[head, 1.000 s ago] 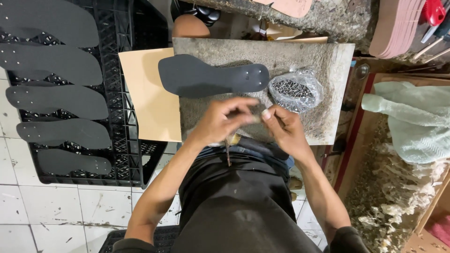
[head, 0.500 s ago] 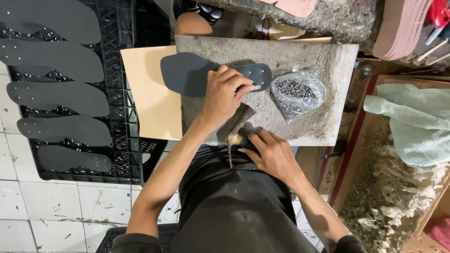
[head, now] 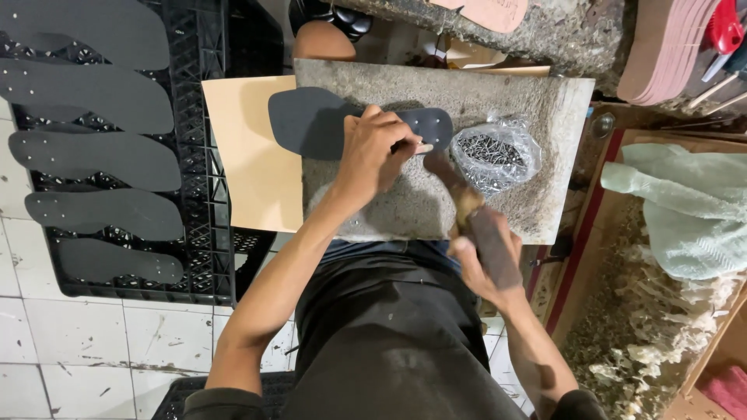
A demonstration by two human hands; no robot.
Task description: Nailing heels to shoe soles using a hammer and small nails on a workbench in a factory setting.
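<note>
A dark grey shoe sole (head: 311, 120) lies flat on a rough stone slab (head: 537, 101) resting over my lap. My left hand (head: 377, 148) presses on the sole's heel end, its fingers pinched on something small near the edge. My right hand (head: 486, 260) grips the wooden handle of a hammer (head: 459, 198), whose head hangs just right of my left fingers. A clear plastic bag of small metal tacks (head: 498, 155) sits on the slab beside the sole.
Several grey soles (head: 97, 159) lie in a row on a black plastic crate (head: 210, 202) at the left. A tan board (head: 249, 163) leans beside the slab. A pale green cloth (head: 685, 210) and a stack of pink soles (head: 661, 47) are at the right.
My left hand moved up from my lap onto the sole. My right hand drew back toward me, and the hammer is now raised in it.
</note>
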